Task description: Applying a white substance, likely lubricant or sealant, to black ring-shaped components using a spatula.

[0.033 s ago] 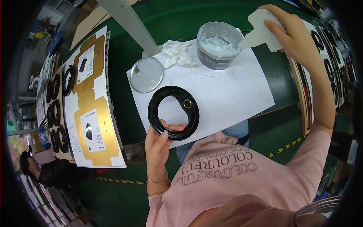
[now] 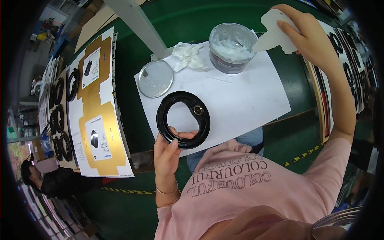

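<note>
My left hand [image 2: 167, 154] is closed on the near rim of a black ring-shaped part [image 2: 203, 127], with fingers reaching through its opening. A small brass-coloured fitting [image 2: 198, 110] sits in the ring's upper right. Over to the right, my right hand [image 2: 306, 34] grips a flat off-white scraper [image 2: 277, 34] with a notched outline. The scraper's pointed tip is close to the rim of a clear tub [image 2: 228, 64] that holds pale, whitish grease [image 2: 232, 49]; whether they touch I cannot tell.
On the white sheet [image 2: 256, 94] lie a round clear lid [image 2: 156, 80], crumpled tissue [image 2: 187, 56] and a thin clear stick [image 2: 218, 79]. A grey post [image 2: 138, 28] rises behind. Printed gold-and-white card [image 2: 96, 120] lies left, near several black rings [image 2: 65, 147]. A person [image 2: 52, 180] is at far left.
</note>
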Tool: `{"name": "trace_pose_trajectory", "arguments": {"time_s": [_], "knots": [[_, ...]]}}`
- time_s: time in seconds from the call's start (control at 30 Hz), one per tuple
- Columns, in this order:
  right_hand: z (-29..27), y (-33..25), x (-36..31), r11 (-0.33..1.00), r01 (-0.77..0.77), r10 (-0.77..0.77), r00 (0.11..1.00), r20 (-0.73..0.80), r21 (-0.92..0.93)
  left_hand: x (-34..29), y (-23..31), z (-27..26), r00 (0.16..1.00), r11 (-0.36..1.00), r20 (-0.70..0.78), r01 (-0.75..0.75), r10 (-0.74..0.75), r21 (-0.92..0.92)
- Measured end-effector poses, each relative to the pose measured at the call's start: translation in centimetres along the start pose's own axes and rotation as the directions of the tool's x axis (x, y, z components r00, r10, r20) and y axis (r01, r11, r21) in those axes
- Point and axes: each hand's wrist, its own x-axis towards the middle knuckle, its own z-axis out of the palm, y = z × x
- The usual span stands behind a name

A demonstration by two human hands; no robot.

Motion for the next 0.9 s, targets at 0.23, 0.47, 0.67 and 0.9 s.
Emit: {"name": "trace_pose_trajectory", "arguments": {"time_s": [0.23,0.47,0.67,0.9], "knots": [[0.2,-0.9,1.7,0.990,-0.136,0.138,0.988,0.064,-0.037,-0.3,0.2,-1.1,0.999,0.999,-0.028,-0.031,0.031,-0.011],[3.9,3.9,3.4,0.665,0.273,-0.357,0.934,-0.026,0.695,0.3,0.1,-0.9,1.000,0.995,0.012,-0.024,0.025,-0.098],[4.4,5.7,3.5,0.720,-0.306,0.292,0.948,0.127,0.623,0.4,-0.2,-0.8,1.000,0.977,-0.001,-0.002,0.002,-0.213],[4.8,6.6,-1.2,0.706,-0.067,0.200,0.974,-0.108,0.705,1.4,-0.5,0.0,1.000,0.932,-0.003,-0.004,0.003,-0.361]]}}
